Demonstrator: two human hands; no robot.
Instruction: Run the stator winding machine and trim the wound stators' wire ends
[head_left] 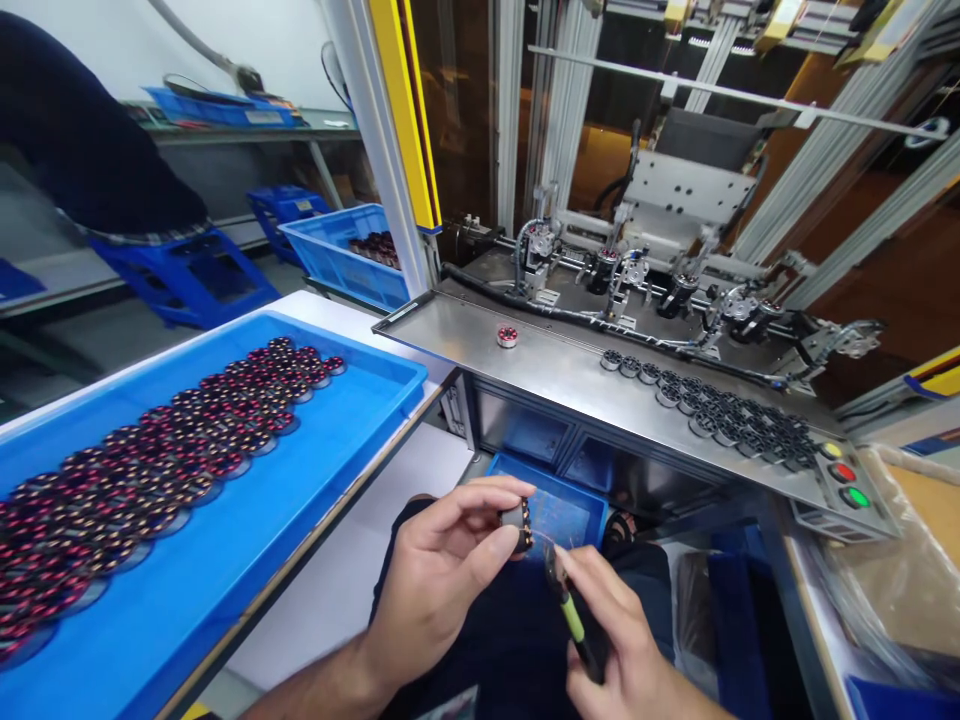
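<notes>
Two hands loaded: wound part left, green-handled tool right

Left hand pinches one wound part between thumb and fingers, held over the lap, off the front edge of the metal worktop. Right hand is wrapped round the green-handled tool, tip just beside the part, apart from it. Fine wires show around the tip; can't tell if its jaws grip any.

Blue tray, left side: more wound parts in rows along its left long edge. One red-topped part on the worktop's left half, between front and back edges. Black parts bunched toward its right end, near the button box.
</notes>
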